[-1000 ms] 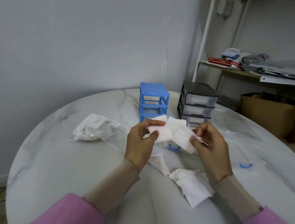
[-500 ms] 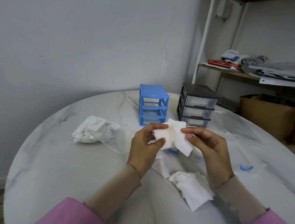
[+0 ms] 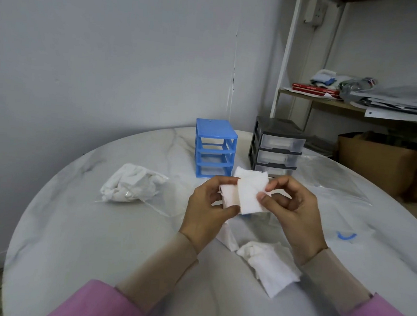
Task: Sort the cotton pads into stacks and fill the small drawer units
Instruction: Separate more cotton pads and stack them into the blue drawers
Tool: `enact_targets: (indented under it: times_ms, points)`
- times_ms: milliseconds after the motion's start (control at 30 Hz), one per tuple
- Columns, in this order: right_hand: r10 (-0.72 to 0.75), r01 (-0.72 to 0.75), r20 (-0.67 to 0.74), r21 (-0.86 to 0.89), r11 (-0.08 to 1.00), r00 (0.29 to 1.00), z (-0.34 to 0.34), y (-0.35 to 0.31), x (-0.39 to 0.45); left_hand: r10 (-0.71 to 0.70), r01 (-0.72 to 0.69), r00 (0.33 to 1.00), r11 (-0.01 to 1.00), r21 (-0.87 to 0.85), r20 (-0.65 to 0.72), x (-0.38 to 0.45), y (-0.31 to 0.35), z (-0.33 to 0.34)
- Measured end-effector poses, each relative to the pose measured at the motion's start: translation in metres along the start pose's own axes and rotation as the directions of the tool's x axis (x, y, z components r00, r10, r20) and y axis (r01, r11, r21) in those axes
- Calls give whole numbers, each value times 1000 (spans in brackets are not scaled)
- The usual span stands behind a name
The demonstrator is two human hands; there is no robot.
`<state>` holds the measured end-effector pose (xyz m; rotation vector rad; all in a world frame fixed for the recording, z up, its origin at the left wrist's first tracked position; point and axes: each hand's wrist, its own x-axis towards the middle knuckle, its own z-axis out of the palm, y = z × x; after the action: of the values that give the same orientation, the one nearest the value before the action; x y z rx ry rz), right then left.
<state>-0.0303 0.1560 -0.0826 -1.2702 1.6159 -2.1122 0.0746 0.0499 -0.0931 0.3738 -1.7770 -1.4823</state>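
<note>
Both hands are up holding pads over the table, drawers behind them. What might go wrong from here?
1. The cotton pads are held only at their edges by the left hand and right hand, and overlap unevenly; one may slip from the grip or stack crooked.
2. The loose pile of pads lies right under the right wrist and could be swept aside.
3. The blue drawer unit looks light; a reach could tip it.

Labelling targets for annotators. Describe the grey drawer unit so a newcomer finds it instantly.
Start at the round marble table and look to its far edge, near the white shelf post. Two small three-tier units stand there side by side; the grey drawer unit is the right one. Unlike the blue drawer unit, whose slots look open, it has a dark frame with clear drawers in place.
</note>
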Motion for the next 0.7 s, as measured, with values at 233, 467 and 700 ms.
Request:
enact_targets:
  times_ms: [233,467,700]
  points:
    - [24,-26,26,72,997,999,2,-1,0,5,-4,999,1000,-20,48,-1,1,2]
    - [-3,2,-12,-59,998,1000,-2,7,2,8,-5,997,999,-40,75,-1,3,3]
    - [-18,20,9,-224,974,1000,-5,10,2,-130,141,989,969,-201,64,-4,13,6]
